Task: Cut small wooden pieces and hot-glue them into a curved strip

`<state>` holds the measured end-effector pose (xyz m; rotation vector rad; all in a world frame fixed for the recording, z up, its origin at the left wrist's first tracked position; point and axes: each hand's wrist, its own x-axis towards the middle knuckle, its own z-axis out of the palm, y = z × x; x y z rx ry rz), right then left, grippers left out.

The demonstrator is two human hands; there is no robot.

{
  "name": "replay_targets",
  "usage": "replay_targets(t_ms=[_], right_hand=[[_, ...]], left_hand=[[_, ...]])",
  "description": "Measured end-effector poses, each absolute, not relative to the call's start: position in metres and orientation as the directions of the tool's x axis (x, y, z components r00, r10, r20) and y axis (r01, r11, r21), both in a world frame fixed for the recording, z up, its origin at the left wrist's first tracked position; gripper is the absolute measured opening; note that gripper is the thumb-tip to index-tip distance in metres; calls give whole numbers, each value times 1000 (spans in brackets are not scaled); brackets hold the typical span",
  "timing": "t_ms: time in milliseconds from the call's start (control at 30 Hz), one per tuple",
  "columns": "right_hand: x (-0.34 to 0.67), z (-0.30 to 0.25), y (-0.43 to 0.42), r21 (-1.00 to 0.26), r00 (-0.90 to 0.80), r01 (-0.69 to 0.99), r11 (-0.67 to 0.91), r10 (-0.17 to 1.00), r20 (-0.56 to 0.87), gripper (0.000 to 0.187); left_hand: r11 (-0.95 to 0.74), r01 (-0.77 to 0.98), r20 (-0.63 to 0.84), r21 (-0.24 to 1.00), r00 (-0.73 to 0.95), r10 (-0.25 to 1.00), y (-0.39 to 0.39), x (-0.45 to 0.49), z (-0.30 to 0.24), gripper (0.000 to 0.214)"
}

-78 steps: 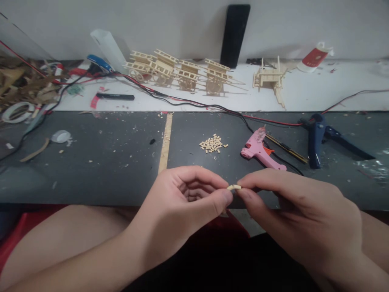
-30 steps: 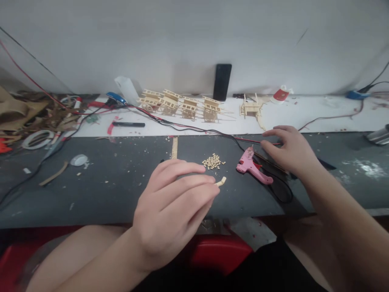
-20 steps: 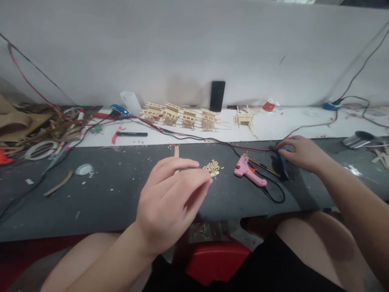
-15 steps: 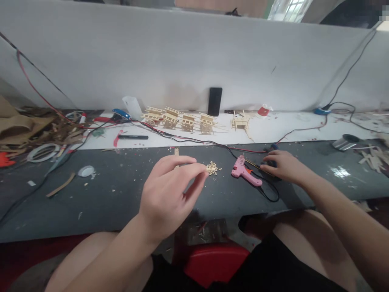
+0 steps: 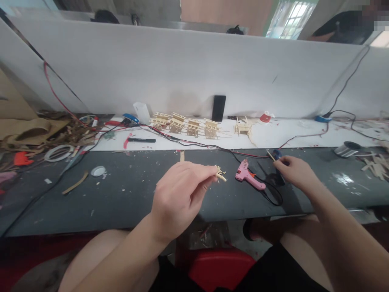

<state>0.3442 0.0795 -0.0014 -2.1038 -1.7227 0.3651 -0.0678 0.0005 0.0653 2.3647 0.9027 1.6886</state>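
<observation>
My left hand (image 5: 184,194) is closed in a pinch above the dark work surface. A short pale wooden piece (image 5: 222,177) sticks out at its fingertips. Just behind it lies a small pile of wooden bits (image 5: 221,170), partly hidden by the fingers. On the right, my right hand (image 5: 293,170) is closed on a thin pointed tool (image 5: 270,155), its tip up and to the left; its exact kind is unclear. Between the hands a pink glue gun (image 5: 249,175) lies on its side. A dark blue object (image 5: 276,154) sits behind the right fingers.
Several small wooden cart models (image 5: 193,128) stand along the back, near a black phone (image 5: 219,108) leaning on the partition. Cables (image 5: 194,142) cross the table. A solder-like wire spool (image 5: 348,149) and wooden strips (image 5: 377,165) are at right; cardboard scraps (image 5: 39,129) at left.
My right hand has lifted the thin tool off the table and tilted it upward. My left fingertips have closed further, with a wooden piece now showing. The view has tilted up slightly.
</observation>
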Motion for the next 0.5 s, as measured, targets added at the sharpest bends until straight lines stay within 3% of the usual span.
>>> replay_targets(t_ms=[33,100,233,367,500], right_hand=[[336,10,78,-529,210,836,-146,976,62,24],[313,35,77,-673,199,735,-85,975,94,28],[253,75,69,-912,61,393,114,987,150,23],[220,68,48,-975,-110,173,136,987,118,22],[224,39,36,-977,-160,183,111,984,82,20]], left_hand=[[-805,406,819,433,197,539,0,-67,65,25],[-762,411,785,500,157,599,-2,-63,65,24],[-657,405,702,636,52,711,-5,-53,63,25],[-541,333,569,773,16,822,-5,-52,56,24],[-495,340,501,800,76,862,0,-55,45,22]])
